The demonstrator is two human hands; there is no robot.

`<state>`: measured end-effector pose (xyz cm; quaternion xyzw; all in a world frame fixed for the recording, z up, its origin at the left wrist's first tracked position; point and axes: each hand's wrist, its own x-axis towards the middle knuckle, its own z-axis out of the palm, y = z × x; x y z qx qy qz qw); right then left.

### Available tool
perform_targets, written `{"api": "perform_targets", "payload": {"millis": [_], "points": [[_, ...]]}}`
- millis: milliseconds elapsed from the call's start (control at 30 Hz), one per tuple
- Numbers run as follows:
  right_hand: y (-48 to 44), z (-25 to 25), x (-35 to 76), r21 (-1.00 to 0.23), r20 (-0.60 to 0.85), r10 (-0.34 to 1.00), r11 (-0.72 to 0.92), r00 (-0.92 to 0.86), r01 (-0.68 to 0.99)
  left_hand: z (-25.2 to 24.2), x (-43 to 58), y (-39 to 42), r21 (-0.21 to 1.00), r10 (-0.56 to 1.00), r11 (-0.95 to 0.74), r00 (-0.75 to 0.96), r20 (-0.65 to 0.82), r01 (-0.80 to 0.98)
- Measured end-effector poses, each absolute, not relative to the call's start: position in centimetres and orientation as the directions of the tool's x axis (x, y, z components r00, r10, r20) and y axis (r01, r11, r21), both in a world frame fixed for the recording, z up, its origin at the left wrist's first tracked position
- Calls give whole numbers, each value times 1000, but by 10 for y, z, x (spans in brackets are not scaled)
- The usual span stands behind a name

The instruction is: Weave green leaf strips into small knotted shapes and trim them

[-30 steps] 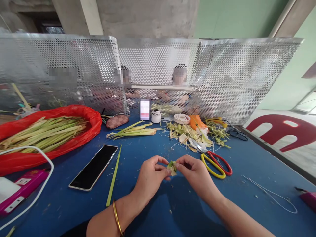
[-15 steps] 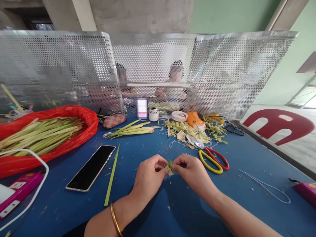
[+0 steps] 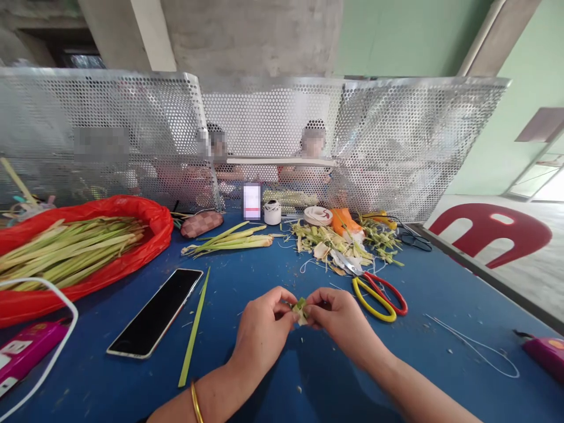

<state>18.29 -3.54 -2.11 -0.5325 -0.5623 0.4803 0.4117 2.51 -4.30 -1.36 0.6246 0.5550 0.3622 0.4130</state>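
Note:
My left hand (image 3: 262,326) and my right hand (image 3: 339,320) meet above the blue table (image 3: 273,376), both pinching a small folded green leaf piece (image 3: 301,309) between thumbs and fingertips. A gold bangle (image 3: 196,400) circles my left wrist. Scissors with yellow and red handles (image 3: 379,289) lie just right of my right hand. A single green leaf strip (image 3: 194,328) and a black phone (image 3: 156,311) lie to the left of my left hand.
A red bag of leaf strips (image 3: 70,247) lies at the left, a leaf bundle (image 3: 229,238) and leaf scraps (image 3: 339,244) at the back. Thread spools (image 3: 272,211), a pink device (image 3: 26,349) and white thread (image 3: 476,346) are around. People sit behind a perforated metal screen (image 3: 396,141).
Both hands have kept the leaf piece pinched and worked it slightly; the view shifted so hands and table items sit a little lower and left in the frame.

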Motion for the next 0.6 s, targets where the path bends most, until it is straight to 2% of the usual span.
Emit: {"api": "perform_targets", "payload": {"millis": [133,333,600], "points": [[-35,-21,186,-957,-101,988,-65,-118,282,-18,25,-43,902,989,-73,149,10,425],[-36,-22,186,-909,-58,995,-18,-83,416,-16,25,-45,874,985,-113,171,35,473],[-34,-25,180,-982,10,1000,11,-8,187,-12,26,-44,911,990,-63,139,7,407]]}}
